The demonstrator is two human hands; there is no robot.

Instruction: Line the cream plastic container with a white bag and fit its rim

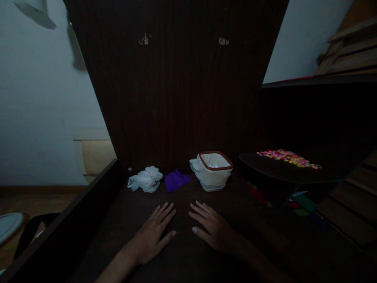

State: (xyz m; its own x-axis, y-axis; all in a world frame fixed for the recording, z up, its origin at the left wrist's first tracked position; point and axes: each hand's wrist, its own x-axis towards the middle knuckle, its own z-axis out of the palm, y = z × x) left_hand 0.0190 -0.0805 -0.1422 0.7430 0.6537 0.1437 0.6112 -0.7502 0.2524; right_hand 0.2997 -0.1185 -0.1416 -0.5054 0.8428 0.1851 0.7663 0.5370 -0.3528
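My left hand [154,232] lies flat, palm down, on the dark wooden surface [182,259], its fingers apart and nothing in it. Mirroring it, my right hand [212,228] also rests palm down with spread fingers, holding nothing. Beyond my left hand sit a crumpled white plastic bag [147,179] and a folded purple cloth or bag [176,181]. A small bin [215,179] with a white liner and a brown rim stands upright against the back panel, past my right hand. Part of the liner bunches out on its left side.
A tall dark wooden panel [188,90] rises at the back. A raised edge board [73,216] runs along the left. At right, a dark shelf [265,167] carries many small colourful pieces [288,157], with red and green items [304,202] beneath it. Slatted wood [350,204] stands far right.
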